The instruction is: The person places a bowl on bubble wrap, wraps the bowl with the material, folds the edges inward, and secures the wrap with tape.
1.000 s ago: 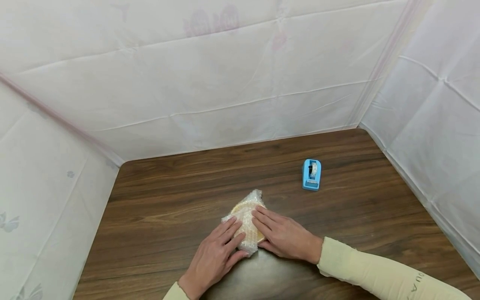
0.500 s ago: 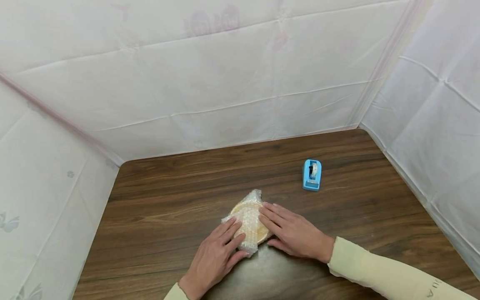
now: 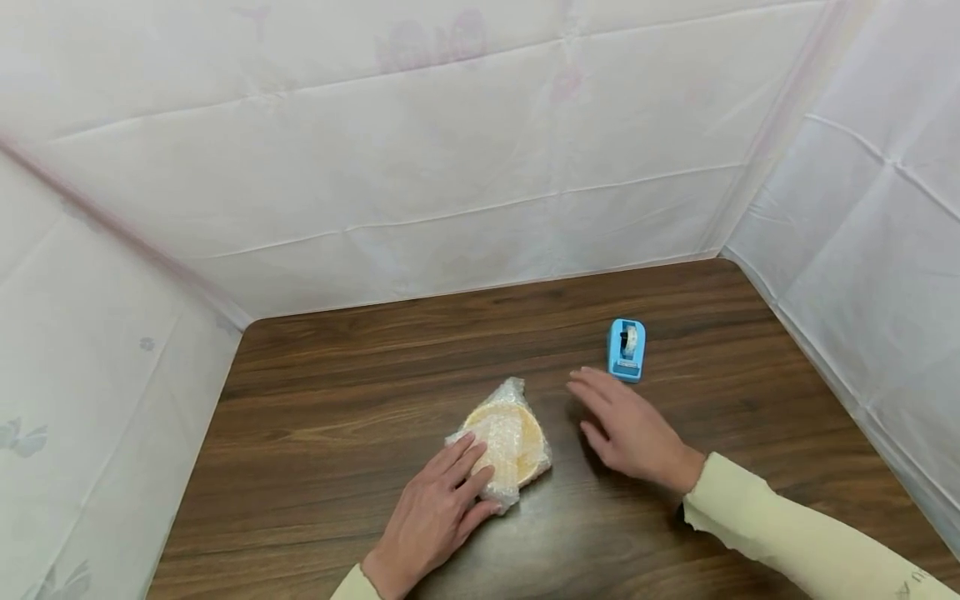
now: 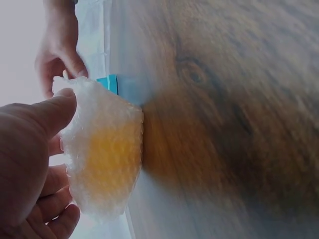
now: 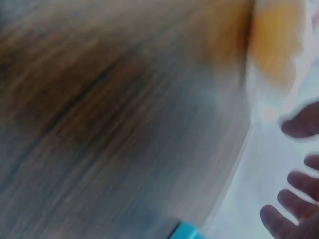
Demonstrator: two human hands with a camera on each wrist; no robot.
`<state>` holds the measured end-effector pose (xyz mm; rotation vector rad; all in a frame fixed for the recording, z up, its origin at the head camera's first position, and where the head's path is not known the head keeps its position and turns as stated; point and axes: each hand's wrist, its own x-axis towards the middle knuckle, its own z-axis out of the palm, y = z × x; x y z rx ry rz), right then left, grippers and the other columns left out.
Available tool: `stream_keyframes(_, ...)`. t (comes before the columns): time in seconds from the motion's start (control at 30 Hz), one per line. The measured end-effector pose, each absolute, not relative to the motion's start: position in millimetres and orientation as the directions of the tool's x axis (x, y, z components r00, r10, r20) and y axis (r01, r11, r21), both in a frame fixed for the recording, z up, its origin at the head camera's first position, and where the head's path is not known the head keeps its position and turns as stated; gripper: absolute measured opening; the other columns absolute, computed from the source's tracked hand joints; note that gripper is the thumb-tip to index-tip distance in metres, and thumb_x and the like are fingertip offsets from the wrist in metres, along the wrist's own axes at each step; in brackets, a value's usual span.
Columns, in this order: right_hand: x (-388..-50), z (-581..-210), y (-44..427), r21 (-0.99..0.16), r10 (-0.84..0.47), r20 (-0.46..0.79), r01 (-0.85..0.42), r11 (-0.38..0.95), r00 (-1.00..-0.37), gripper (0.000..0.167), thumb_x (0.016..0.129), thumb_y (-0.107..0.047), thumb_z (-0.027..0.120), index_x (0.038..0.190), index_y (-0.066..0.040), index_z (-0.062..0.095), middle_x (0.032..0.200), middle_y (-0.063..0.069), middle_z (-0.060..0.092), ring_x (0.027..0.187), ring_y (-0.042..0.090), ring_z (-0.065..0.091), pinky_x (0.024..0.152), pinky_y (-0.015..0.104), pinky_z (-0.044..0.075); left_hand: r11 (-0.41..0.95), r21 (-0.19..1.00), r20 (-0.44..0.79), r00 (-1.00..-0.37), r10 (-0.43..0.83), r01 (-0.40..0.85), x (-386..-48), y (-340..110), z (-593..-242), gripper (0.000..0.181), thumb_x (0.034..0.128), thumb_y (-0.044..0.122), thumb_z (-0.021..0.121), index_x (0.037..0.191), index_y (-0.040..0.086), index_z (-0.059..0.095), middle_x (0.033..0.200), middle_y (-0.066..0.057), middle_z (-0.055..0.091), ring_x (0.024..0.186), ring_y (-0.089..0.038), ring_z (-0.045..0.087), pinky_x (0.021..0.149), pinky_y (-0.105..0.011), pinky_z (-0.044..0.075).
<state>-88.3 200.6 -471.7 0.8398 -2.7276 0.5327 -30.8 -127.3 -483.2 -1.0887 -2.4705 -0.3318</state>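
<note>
Bubble wrap [image 3: 491, 442] lies folded around a flat, round yellow thing [image 3: 531, 446] with a raised-looking rim; its exact kind is blurred by the film. My left hand [image 3: 431, 517] rests on the near-left part of this bundle, fingers extended over the folded film. In the left wrist view the thumb lies on the wrapped bundle [image 4: 107, 154]. Apart from the bundle, on its right, my right hand [image 3: 633, 429] hovers over the table with spread, relaxed fingers and holds nothing. Just beyond its fingertips stands a light blue tape dispenser [image 3: 626, 350] with a clear roll in it.
The dark wood table [image 3: 337, 392] has rounded far corners. White, creased sheeting [image 3: 450, 167] hangs along the back and both sides, close to the table's edges.
My right hand has left the bundle's right edge and moved right and away from me, closer to the tape dispenser. My left hand stays on the bundle.
</note>
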Motion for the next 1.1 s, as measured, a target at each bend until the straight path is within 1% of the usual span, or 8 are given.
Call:
stream_keyframes(0.17, -114, -468, 222, -0.586, -0.068, 0.212, -0.182, 0.789, -0.975, 0.035, 0.099, -0.015, 0.064, 0.129, 0.003, 0.064, 0.127, 0.023, 0.066, 0.115, 0.039, 0.064, 0.096, 0.056, 0.053, 0.669, 0.041, 0.461, -0.608, 0.646, 0.742, -30, -127, -482, 0.041, 0.0944, 0.049, 0.07, 0.115, 0.015, 0.077, 0.133, -0.01, 0.072, 0.134, -0.028, 0.064, 0.106, -0.042, 0.055)
stream_keyframes(0.37, -139, -467, 249, -0.727, 0.207, -0.071, 0.193, 0.659, -0.976, 0.045, 0.106, -0.031, 0.055, 0.128, 0.007, 0.061, 0.116, 0.023, 0.058, 0.1, 0.034, 0.056, 0.08, 0.041, 0.047, 0.676, 0.039, 0.458, -0.614, 0.643, 0.736, -29, -126, -482, 0.041, 0.0946, 0.05, 0.069, 0.115, 0.015, 0.077, 0.132, -0.009, 0.073, 0.134, -0.028, 0.064, 0.106, -0.042, 0.056)
stream_keyframes(0.53, -150, -468, 256, -0.76, 0.2, -0.284, 0.347, 0.549, -0.938, 0.05, 0.108, -0.041, 0.05, 0.125, 0.005, 0.063, 0.1, 0.012, 0.057, 0.09, 0.026, 0.051, 0.071, 0.032, 0.044, 0.679, 0.041, 0.462, -0.616, 0.638, 0.733, -28, -126, -482, 0.041, 0.095, 0.05, 0.069, 0.114, 0.015, 0.077, 0.132, -0.009, 0.073, 0.133, -0.028, 0.064, 0.106, -0.042, 0.056)
stream_keyframes(0.7, -158, -468, 257, -0.791, 0.156, -0.41, 0.435, 0.429, -0.899, 0.04, 0.108, -0.034, 0.052, 0.078, -0.007, 0.059, 0.069, -0.002, 0.045, 0.07, 0.018, 0.048, 0.067, 0.031, 0.045, 0.676, 0.037, 0.466, -0.611, 0.64, 0.736, -29, -125, -481, 0.04, 0.0958, 0.05, 0.068, 0.114, 0.015, 0.077, 0.132, -0.01, 0.073, 0.133, -0.028, 0.065, 0.106, -0.042, 0.056)
stream_keyframes(0.8, -161, -468, 257, -0.802, 0.15, -0.445, 0.468, 0.371, -0.883, 0.045, 0.107, -0.028, 0.055, 0.064, -0.014, 0.047, 0.065, -0.003, 0.043, 0.065, 0.016, 0.048, 0.067, 0.031, 0.046, 0.676, 0.037, 0.467, -0.611, 0.639, 0.736, -29, -124, -481, 0.04, 0.0963, 0.05, 0.068, 0.115, 0.015, 0.077, 0.132, -0.01, 0.073, 0.133, -0.028, 0.065, 0.107, -0.042, 0.055)
stream_keyframes(0.9, -163, -468, 257, -0.814, 0.144, -0.46, 0.481, 0.326, -0.876, 0.037, 0.105, -0.023, 0.057, 0.07, -0.01, 0.057, 0.074, -0.002, 0.049, 0.069, 0.015, 0.05, 0.069, 0.03, 0.049, 0.677, 0.041, 0.469, -0.613, 0.636, 0.735, -29, -124, -480, 0.04, 0.0962, 0.049, 0.068, 0.114, 0.014, 0.077, 0.131, -0.01, 0.073, 0.133, -0.029, 0.065, 0.107, -0.042, 0.055)
stream_keyframes(1.0, -164, -468, 257, -0.822, 0.146, -0.481, 0.503, 0.267, -0.864, 0.024, 0.104, -0.019, 0.059, 0.091, -0.001, 0.067, 0.079, -0.002, 0.052, 0.071, 0.014, 0.051, 0.069, 0.028, 0.051, 0.677, 0.042, 0.468, -0.613, 0.637, 0.735, -29, -125, -480, 0.04, 0.0965, 0.049, 0.067, 0.114, 0.014, 0.077, 0.13, -0.01, 0.073, 0.132, -0.029, 0.065, 0.106, -0.042, 0.055)
stream_keyframes(1.1, -164, -468, 257, -0.828, 0.137, -0.501, 0.519, 0.21, -0.854, 0.024, 0.103, -0.016, 0.059, 0.109, 0.005, 0.067, 0.08, -0.001, 0.053, 0.071, 0.012, 0.052, 0.069, 0.026, 0.053, 0.677, 0.037, 0.46, -0.614, 0.641, 0.735, -28, -125, -480, 0.04, 0.0972, 0.049, 0.066, 0.114, 0.015, 0.077, 0.13, -0.009, 0.073, 0.133, -0.028, 0.064, 0.106, -0.042, 0.055)
